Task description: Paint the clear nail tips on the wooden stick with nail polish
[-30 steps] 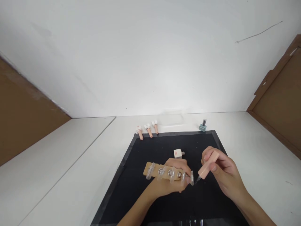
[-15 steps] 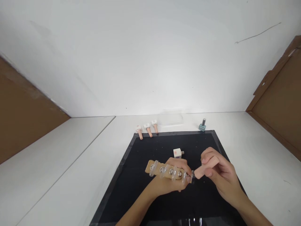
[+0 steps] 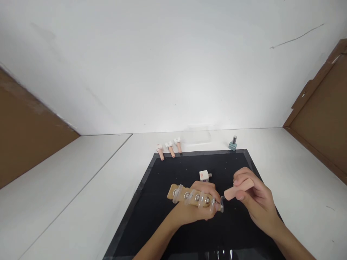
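In the head view, the peach brush cap (image 3: 239, 189) is held above the black mat (image 3: 189, 238), its long axis slanting from upper right to lower left, brush end towards the outermost of the clear nail tips (image 3: 201, 199); whether bristles and tip touch, I cannot tell. The tan stick (image 3: 192, 194) runs across to its left, dipping slightly rightwards. The right hand (image 3: 256, 196) has its fingers pinched around the cap, thumb beneath; the left hand (image 3: 199, 213) has fingers curled closed on the stick's right part. The cap is smooth and tapered (matte-looking, too), the stick wavy-edged with shiny round metal studs (image 3: 207, 200), the nail tips glossy and translucent.
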Motion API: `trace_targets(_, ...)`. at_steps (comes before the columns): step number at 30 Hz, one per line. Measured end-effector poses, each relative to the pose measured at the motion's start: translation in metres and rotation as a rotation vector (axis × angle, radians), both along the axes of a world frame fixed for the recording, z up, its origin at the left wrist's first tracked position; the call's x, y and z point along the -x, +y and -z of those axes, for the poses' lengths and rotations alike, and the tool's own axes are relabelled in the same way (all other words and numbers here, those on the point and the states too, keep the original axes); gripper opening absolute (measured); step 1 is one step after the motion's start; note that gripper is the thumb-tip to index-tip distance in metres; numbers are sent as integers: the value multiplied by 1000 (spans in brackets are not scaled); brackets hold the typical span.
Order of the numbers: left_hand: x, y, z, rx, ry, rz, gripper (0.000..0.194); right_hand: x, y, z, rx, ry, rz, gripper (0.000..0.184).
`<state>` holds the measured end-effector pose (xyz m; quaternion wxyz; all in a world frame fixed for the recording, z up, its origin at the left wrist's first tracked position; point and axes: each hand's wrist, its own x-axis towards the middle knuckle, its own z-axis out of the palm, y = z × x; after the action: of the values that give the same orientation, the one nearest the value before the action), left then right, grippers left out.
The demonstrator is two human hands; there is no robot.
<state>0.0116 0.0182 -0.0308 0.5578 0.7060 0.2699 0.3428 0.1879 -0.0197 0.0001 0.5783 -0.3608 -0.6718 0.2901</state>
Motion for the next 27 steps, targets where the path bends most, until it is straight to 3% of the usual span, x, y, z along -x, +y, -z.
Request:
trace_targets(4, 0, 1, 1, -13, 10, -4, 12, 0, 1, 3, 16, 55, 17, 19)
trace_targets(10, -1, 0, -2, 3, 9, -8, 12, -2, 3, 10, 91, 299, -47, 25)
trace_targets(17, -5, 2, -7, -61, 33, -38, 8, -3, -2, 3, 56, 56, -136, 21)
trace_targets(27, -5, 1, -1, -107, 39, -15, 8, -8, 1, 5, -23, -84, -19, 10)
